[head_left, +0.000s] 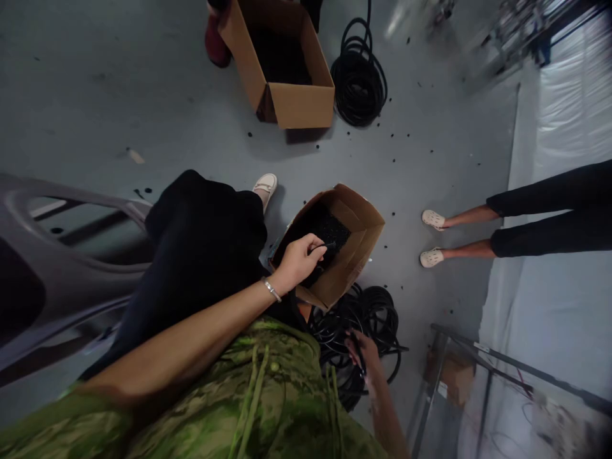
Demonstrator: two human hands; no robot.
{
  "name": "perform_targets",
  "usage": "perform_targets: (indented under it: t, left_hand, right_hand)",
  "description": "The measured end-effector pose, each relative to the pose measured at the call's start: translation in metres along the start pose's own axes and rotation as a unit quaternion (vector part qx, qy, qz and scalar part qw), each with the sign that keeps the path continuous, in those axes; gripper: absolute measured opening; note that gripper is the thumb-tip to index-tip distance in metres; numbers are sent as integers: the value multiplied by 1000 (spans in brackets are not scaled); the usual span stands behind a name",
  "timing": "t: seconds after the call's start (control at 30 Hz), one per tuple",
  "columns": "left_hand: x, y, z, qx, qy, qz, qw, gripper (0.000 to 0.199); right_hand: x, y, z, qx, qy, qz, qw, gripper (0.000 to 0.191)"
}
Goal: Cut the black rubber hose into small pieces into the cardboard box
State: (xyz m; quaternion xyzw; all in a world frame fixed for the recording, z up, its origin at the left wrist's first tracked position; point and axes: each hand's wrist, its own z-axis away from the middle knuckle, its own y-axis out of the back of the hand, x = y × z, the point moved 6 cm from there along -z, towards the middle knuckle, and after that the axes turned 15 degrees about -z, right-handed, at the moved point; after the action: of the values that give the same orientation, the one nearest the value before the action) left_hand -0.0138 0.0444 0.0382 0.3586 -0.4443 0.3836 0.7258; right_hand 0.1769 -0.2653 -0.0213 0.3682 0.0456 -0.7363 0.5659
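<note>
My left hand [297, 260], with a bracelet at its wrist, is over the open cardboard box [361, 245] between my legs. Thumb and fingers pinch a small dark piece [329, 245], perhaps a short cut of hose. Inside the box lies a mass of small black bits [332, 226]. My right hand [368, 354] is lower right, closed around a slim black thing [357, 354]; blur hides whether that is a tool or a hose end. Coils of black hose [382, 312] lie on the floor beneath and around that hand.
Another cardboard box [306, 105] with dark contents stands ahead, a black hose coil [361, 83] beside it. Someone in pale clogs [433, 220] stands at right. Black bits dot the grey floor [430, 115]. A grey plastic chair [81, 248] is at left, a metal frame [482, 357] lower right.
</note>
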Motion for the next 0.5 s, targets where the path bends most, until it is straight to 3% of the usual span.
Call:
perform_targets:
  t: [0.1,0.23,0.37,0.5]
  left_hand:
    - [-18,-3,-4,-21,33,21,999,17]
    - [-38,-21,-10,-104,125,96,982,19]
    - [-45,-33,-14,-147,156,127,969,18]
    - [-48,-37,-16,-157,162,140,964,17]
  right_hand:
    - [-47,-7,-7,-33,92,-33,995,59]
    - [-104,-44,-19,-58,225,-40,972,52]
    - [-121,-91,-37,-121,219,-71,966,51]
    - [-124,-107,-52,-103,205,-76,970,56]
